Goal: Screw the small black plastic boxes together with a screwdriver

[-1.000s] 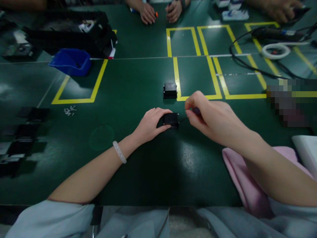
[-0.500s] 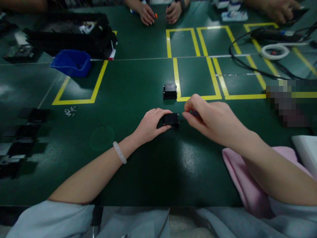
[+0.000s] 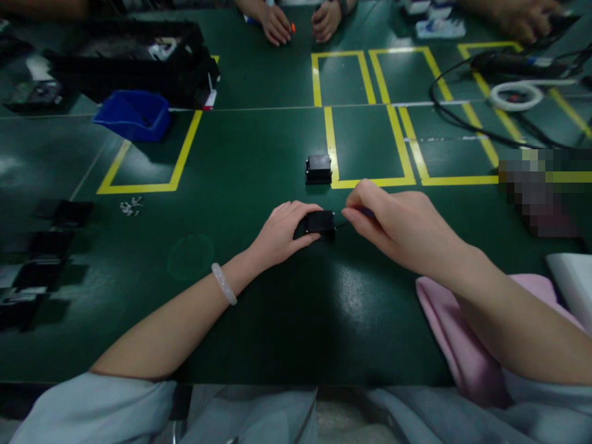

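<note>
On the green table (image 3: 277,320), my left hand (image 3: 284,234) grips a small black box (image 3: 320,222) between thumb and fingers, from its left side. My right hand (image 3: 386,216) is closed around a thin dark tool (image 3: 343,224), whose tip reaches the small screw at the box's right side. Its handle is mostly hidden by my fingers. A second black box (image 3: 319,168) stands just beyond the first one, touched by neither hand.
Loose screws (image 3: 132,206), a blue bin (image 3: 134,115) and several black parts (image 3: 50,246) lie left. A pink cloth (image 3: 456,333) sits under my right forearm. Another person's hands (image 3: 277,26) rest across the table. Cables (image 3: 439,105) lie at the far right.
</note>
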Demonstrator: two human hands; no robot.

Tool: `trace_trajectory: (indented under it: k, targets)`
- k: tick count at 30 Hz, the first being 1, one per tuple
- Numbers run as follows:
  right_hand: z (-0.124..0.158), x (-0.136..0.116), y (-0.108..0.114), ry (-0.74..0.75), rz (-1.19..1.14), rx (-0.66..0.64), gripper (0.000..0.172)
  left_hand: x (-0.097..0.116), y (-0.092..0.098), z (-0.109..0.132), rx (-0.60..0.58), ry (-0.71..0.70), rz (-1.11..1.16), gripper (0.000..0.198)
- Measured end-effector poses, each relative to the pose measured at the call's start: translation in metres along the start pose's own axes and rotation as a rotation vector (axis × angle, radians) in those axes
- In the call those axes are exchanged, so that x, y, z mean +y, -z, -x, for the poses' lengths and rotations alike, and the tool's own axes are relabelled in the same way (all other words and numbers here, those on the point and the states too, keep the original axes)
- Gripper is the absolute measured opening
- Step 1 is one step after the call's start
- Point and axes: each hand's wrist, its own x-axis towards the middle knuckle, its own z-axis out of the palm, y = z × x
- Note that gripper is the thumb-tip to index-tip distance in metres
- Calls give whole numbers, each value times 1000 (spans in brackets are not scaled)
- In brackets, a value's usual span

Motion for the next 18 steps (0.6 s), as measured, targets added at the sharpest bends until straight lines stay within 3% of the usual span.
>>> trace_trajectory:
  k: [6,13,18]
  targets:
    - [1,1,0,3,-37,10,14,-2,-1,0,7,-19,-14,37]
    - [0,-1,-2,8,25,16,23,-1,0,1,-1,-7,1,38]
    - [1,0,-3,-4,8,41,15,-1,0,0,4,-14,-6,38]
